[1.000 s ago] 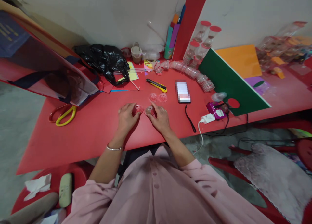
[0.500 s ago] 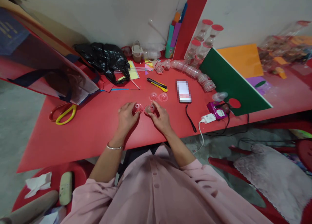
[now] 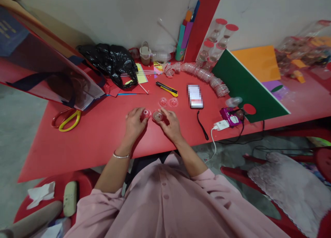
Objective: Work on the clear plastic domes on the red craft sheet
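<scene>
Left hand [image 3: 134, 124]: your grip pinches a clear round piece [image 3: 146, 112] between thumb and fingers, at 1 o'clock from the wrist.
Clear round piece: see-through plastic, the red of the desk [image 3: 103, 134] tinting it, with a pale ring at its middle and a thin rim catching the light.
Right hand [image 3: 171, 126]: your grip curls around a brownish round piece [image 3: 157, 116], thumb on one side and fingers on the other, at 11 o'clock from the wrist.
Brownish round piece: dull grey-brown and shiny, a small light spot near its centre; what gives it the colour, you cannot tell from here.
Between the hands: the two pieces sit side by side, near each other but apart; whether either touches the desk is unclear.
Spare rounds: two clear flanged pieces [image 3: 173, 102] lie just beyond your fingers at 1 o'clock from the pair in hand, ringed and see-through.
Cutter: a black-and-yellow knife [image 3: 167, 89] lies past the spare rounds, at 1 o'clock.
Phone: a handset [image 3: 195, 96] with a lit, pixelated screen lies at 2 o'clock.
Scissors: red and yellow handles [image 3: 69, 120] rest at 9 o'clock.
</scene>
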### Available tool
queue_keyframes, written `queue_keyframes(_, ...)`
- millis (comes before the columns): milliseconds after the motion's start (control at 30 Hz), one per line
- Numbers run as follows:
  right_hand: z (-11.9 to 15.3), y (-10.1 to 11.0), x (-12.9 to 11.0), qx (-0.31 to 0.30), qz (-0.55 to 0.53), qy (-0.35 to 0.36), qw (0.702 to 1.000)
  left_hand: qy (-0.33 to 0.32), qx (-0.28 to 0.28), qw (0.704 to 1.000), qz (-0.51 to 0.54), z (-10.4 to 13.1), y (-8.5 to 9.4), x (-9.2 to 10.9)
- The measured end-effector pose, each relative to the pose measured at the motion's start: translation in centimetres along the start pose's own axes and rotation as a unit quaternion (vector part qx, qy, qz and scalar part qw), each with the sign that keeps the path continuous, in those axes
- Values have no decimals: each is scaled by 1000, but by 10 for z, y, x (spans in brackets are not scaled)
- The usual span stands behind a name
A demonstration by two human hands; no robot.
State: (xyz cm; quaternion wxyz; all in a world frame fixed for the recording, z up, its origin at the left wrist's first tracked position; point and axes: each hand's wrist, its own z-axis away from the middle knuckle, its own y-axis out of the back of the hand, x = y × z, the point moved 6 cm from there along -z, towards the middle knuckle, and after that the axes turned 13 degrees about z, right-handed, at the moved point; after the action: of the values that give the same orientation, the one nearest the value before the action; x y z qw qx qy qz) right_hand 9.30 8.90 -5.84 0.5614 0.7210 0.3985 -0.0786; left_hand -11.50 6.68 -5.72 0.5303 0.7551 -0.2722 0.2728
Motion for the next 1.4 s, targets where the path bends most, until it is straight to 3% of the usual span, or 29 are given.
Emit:
queue_keyframes(433, 0, 3, 2, 68, -22, 33, 997, -19, 11, 1000, 7, 0, -1, -1)
queue_keyframes(767, 2, 2, 4, 84, -71, 41, 993, -46, 26, 998, 17, 1, -2, -1)
queue_keyframes(1400, 2, 3, 9, 104, -13, -33, 994, -37, 8, 999, 14, 0, -4, 0)
